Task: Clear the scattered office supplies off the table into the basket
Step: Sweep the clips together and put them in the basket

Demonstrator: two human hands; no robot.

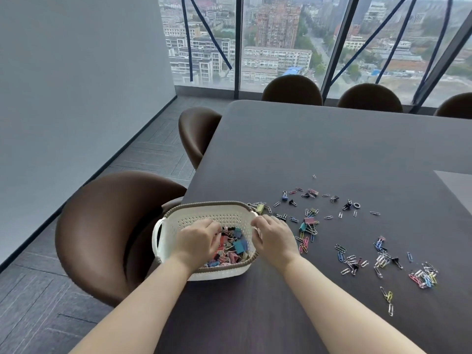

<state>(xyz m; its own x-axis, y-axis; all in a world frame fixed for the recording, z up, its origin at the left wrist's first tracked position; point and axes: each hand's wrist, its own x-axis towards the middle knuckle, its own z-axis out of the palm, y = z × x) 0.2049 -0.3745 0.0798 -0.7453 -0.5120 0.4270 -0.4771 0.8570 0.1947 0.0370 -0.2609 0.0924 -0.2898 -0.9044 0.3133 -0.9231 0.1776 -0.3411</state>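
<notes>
Left hand (196, 241) in basket (204, 215), right hand (274, 238) at rim, clips (309, 221) rightward

To your left stood a brown shell chair (102, 233) close against the corner of the table (306, 149), with a second chair (196, 134) farther along the same side. Three more chair backs (370, 95) showed beyond the far edge. Behind them you had tall windows (275, 34) crossed with blue tape strips (187, 34) and city buildings outside. A plain grey wall (76, 72) rose on the left above dark plank flooring (153, 154).
</notes>
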